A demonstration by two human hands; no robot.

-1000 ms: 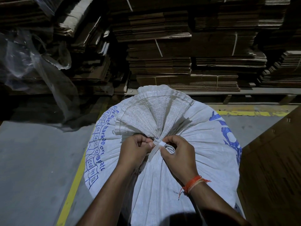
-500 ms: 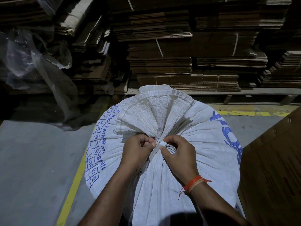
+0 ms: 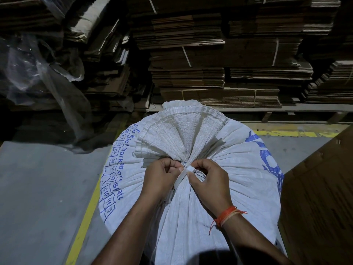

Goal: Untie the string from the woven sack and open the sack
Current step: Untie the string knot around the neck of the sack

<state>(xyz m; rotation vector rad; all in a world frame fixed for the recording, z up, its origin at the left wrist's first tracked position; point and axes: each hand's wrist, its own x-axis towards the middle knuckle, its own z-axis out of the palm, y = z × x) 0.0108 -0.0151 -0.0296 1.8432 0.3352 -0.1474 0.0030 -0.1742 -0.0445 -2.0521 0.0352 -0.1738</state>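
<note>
A full white woven sack (image 3: pixel 238 178) with blue print stands upright below me. Its mouth is gathered into a fan of cloth (image 3: pixel 177 134) and tied at the neck by a flat white string (image 3: pixel 188 170). My left hand (image 3: pixel 160 178) pinches the string at the knot from the left, fingers curled. My right hand (image 3: pixel 208 180), with an orange thread band on the wrist, pinches the same knot from the right. A loose strip of the string hangs down between the two hands. The far side of the knot is hidden by my fingers.
Stacks of flattened cardboard boxes (image 3: pixel 191 73) on a pallet rise just behind the sack. Clear plastic sheeting (image 3: pixel 47 73) hangs at the left. A brown cardboard sheet (image 3: pixel 321 197) stands close on the right. The grey floor (image 3: pixel 38 197) carries a yellow line (image 3: pixel 86 217).
Both hands stay at the knot and only the fingers shift slightly on the string. The sack is still tied.
</note>
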